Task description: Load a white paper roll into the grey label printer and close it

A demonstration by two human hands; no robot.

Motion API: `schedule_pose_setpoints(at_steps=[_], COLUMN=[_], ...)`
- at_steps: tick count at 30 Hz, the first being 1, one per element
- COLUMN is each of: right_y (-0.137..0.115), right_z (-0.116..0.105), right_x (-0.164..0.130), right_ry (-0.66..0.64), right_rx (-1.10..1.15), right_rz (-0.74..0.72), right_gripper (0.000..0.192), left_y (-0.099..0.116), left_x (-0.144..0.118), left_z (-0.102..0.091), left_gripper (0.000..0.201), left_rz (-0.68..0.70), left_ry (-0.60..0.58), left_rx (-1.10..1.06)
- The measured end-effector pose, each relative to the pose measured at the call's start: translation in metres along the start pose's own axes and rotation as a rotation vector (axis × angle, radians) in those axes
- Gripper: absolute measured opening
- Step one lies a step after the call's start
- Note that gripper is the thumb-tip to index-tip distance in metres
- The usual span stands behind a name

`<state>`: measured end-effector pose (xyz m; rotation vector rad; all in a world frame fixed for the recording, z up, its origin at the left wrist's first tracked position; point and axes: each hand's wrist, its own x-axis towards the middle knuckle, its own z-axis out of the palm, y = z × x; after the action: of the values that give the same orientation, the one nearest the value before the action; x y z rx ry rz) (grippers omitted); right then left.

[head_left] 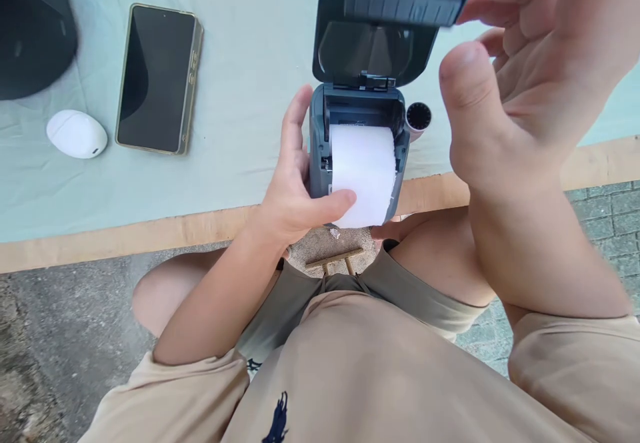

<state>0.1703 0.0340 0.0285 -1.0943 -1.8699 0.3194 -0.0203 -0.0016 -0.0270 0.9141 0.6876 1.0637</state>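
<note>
A dark portable printer (317, 143) with its lid (370, 53) swung up is at the table's front edge. White paper from a roll (365, 163) fills its bay and hangs over the front. My left hand (300, 190) is closed around the printer's left side, its thumb lying on the paper. At the upper right, my right hand (520, 76) has its fingers curled at the right end of the raised lid's dark ridged part (405, 3), while its thumb sticks out apart. The lid's top is cut off by the frame edge.
A pale green cloth covers the table (240, 96), which has a wooden front edge (210, 228). To the left are a phone (156, 80), a white rounded case (77, 134) and a black object (35, 36). A small cylinder with a dark end (419, 117) stands just right of the printer.
</note>
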Motion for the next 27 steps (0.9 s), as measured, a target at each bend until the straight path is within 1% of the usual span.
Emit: schedule_pose_setpoints(at_steps=[2, 3, 7, 10, 12, 13, 14, 16, 18, 19, 21, 22, 27], right_y=[-0.002, -0.002, 0.004, 0.009, 0.009, 0.008, 0.007, 0.002, -0.004, -0.007, -0.011, -0.013, -0.012], right_z=[0.002, 0.003, 0.002, 0.0, -0.001, -0.002, -0.002, -0.004, -0.006, -0.006, -0.008, -0.008, -0.01], right_x=[0.001, 0.001, -0.004, -0.008, -0.011, -0.012, -0.012, -0.013, -0.012, -0.012, -0.011, -0.011, -0.011], right_ry=[0.016, -0.007, -0.152, -0.267, -0.277, -0.258, -0.239, -0.253, -0.34, -0.392, -0.469, -0.487, -0.529], right_rx=[-0.03, -0.05, -0.027, -0.048, -0.062, -0.064, -0.06, -0.042, 0.003, 0.032, 0.074, 0.073, -0.026], right_rz=[-0.033, -0.069, -0.253, -0.277, -0.289, -0.282, -0.269, -0.225, -0.187, -0.177, -0.162, -0.155, -0.167], right_gripper=[0.026, 0.022, 0.023, 0.019, 0.013, 0.011, 0.013, 0.024, 0.04, 0.044, 0.046, 0.045, 0.04], left_y=[0.0, 0.0, -0.002, -0.002, -0.001, -0.001, -0.001, -0.001, -0.001, -0.001, -0.002, -0.002, 0.002], left_x=[0.0, 0.0, -0.001, 0.0, 0.0, 0.0, 0.0, 0.001, 0.001, 0.001, 0.001, 0.001, -0.001], left_z=[0.001, 0.001, -0.002, -0.002, 0.0, 0.001, 0.003, 0.005, 0.006, 0.005, 0.004, 0.004, 0.005], left_gripper=[0.104, 0.104, 0.106, 0.11, 0.112, 0.112, 0.109, 0.093, 0.072, 0.062, 0.048, 0.044, 0.041], left_rz=[0.008, 0.005, -0.018, -0.041, -0.047, -0.041, -0.031, -0.012, 0.008, 0.01, 0.006, 0.006, 0.009], left_ry=[-0.003, -0.003, 0.005, 0.029, 0.035, 0.033, 0.033, 0.029, 0.022, 0.016, 0.01, 0.015, 0.027], left_rx=[-0.006, -0.009, -0.035, -0.045, -0.045, -0.052, -0.072, -0.133, -0.168, -0.16, -0.118, -0.102, -0.066])
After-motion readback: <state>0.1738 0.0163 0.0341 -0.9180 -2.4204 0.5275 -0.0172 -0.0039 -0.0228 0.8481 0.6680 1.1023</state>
